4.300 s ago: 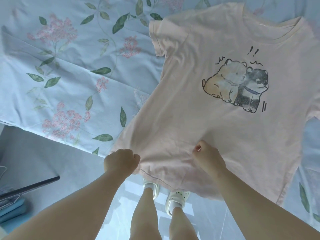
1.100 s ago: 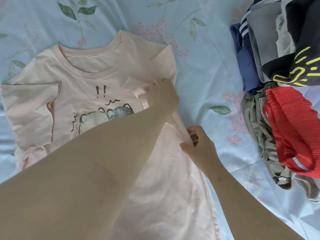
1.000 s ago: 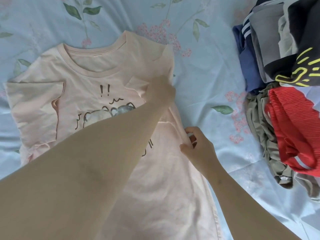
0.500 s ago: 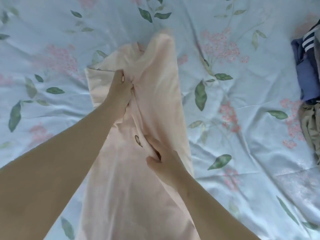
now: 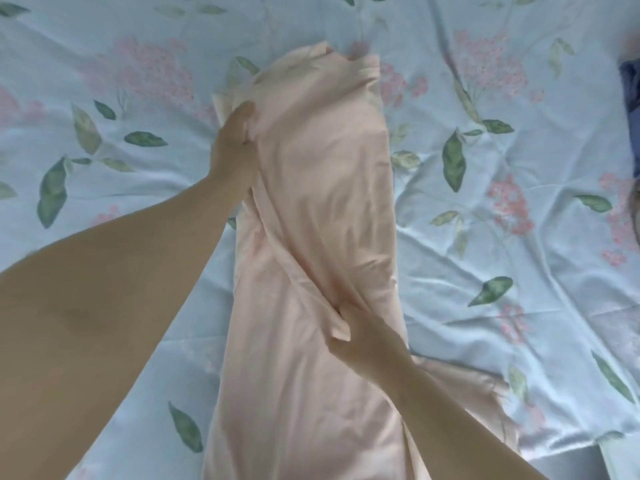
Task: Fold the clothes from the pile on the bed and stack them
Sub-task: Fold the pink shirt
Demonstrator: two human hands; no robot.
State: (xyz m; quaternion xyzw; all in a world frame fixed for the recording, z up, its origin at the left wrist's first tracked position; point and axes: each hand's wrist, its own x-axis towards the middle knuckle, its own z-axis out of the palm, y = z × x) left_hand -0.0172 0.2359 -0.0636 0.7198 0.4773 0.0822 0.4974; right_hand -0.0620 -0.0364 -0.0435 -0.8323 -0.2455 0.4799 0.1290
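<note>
A pale pink T-shirt lies on the bed as a long narrow strip, folded lengthwise with its print hidden. My left hand grips the folded layer at the strip's upper left edge, thumb on top and fingers hidden in the cloth. My right hand pinches a ridge of fabric near the strip's middle, lower down. The hem end runs out of view at the bottom.
The bed is covered by a light blue sheet with pink flowers and green leaves, wrinkled to the right of the shirt. A dark blue garment from the pile peeks in at the right edge. The bed's edge shows at the lower right.
Both hands have carried the shirt's right side across to the left, so the last bit of print is covered and the strip lies flatter. The pile has slid nearly out of view.
</note>
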